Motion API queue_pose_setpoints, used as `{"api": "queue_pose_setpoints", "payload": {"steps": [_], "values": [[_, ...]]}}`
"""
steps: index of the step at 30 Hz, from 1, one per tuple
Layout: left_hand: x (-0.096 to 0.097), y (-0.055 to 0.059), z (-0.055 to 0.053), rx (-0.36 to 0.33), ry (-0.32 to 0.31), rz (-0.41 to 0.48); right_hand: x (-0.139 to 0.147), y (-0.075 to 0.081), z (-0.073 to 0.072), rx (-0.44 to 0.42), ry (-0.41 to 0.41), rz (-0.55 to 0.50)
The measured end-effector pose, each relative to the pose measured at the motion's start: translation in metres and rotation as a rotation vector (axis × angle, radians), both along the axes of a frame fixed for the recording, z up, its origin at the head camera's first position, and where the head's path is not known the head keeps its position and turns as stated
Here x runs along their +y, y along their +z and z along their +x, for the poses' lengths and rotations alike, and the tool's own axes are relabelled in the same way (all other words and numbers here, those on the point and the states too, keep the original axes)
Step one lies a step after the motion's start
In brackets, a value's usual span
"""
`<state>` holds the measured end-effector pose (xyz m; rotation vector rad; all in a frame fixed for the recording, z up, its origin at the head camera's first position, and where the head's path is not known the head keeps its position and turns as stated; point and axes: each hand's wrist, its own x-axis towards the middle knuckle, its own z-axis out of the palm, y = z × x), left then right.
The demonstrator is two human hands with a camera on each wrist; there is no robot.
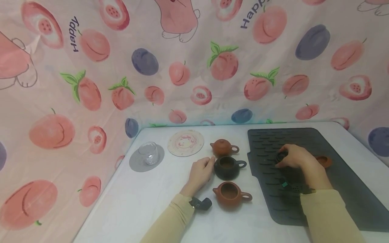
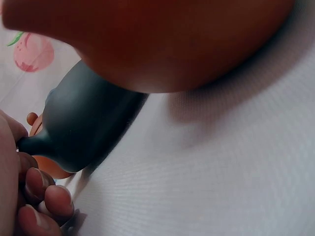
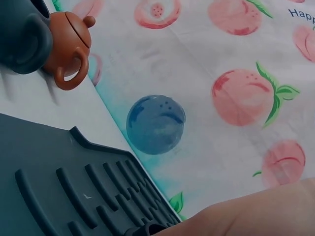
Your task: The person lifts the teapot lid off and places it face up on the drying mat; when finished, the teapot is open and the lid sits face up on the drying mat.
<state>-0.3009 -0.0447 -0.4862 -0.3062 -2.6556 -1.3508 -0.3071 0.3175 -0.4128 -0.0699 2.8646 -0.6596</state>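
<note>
My left hand (image 1: 199, 173) pinches the spout of a dark, lidless teapot (image 1: 227, 172) standing on the white table; in the left wrist view the thumb and fingers close around that spout (image 2: 35, 143). Over the black ribbed mat, my right hand (image 1: 296, 157) grips a small dark round lid (image 1: 281, 156), partly covered by the fingers. Behind the dark teapot stands a reddish-brown teapot with its lid on (image 1: 222, 148). In front of it sits another reddish-brown teapot (image 1: 229, 200), uncovered. Beside the right wrist, a brown lid (image 1: 324, 161) lies on the mat.
The black mat (image 1: 267, 202) covers the table's right side. At the back left, a clear glass (image 1: 149, 153) stands on a grey round coaster (image 1: 136, 164). A patterned round mat (image 1: 185, 143) lies to its right. A fruit-print cloth (image 1: 179, 98) hangs behind the table.
</note>
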Motion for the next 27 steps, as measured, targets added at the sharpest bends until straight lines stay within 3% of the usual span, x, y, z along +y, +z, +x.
{"api": "queue_pose_setpoints", "payload": {"steps": [27], "values": [[0.0001,0.0002,-0.0015,-0.042,-0.005,-0.005,0.0021,-0.0046,-0.0029,0.026,0.026,-0.029]]}}
